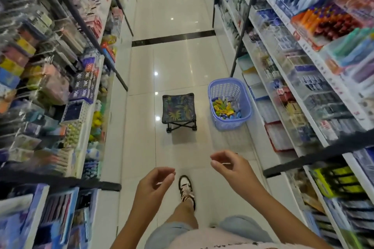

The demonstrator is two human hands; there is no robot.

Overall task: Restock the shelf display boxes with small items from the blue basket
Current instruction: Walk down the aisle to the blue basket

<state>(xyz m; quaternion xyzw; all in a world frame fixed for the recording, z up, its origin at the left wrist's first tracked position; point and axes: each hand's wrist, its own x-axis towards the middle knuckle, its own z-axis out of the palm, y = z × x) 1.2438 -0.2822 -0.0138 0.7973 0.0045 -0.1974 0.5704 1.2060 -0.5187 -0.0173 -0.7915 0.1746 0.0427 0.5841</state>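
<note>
Left hand (155, 180), right hand (228, 164) raised, fingers loosely curled, empty; blue basket (229, 103) ahead.

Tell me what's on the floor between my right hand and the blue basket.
Nothing: in the head view only bare tile lies between the right hand and the blue basket. The folding stool stands to the basket's left.

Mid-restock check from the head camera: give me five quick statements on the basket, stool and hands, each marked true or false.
1. The blue basket sits on the floor by the right-hand shelves. True.
2. The basket is empty. False: small colourful items lie in it.
3. The folding stool stands left of the basket. True.
4. The right hand holds an item. False: it holds nothing.
5. The left hand touches the basket. False: it is apart, empty.
</note>
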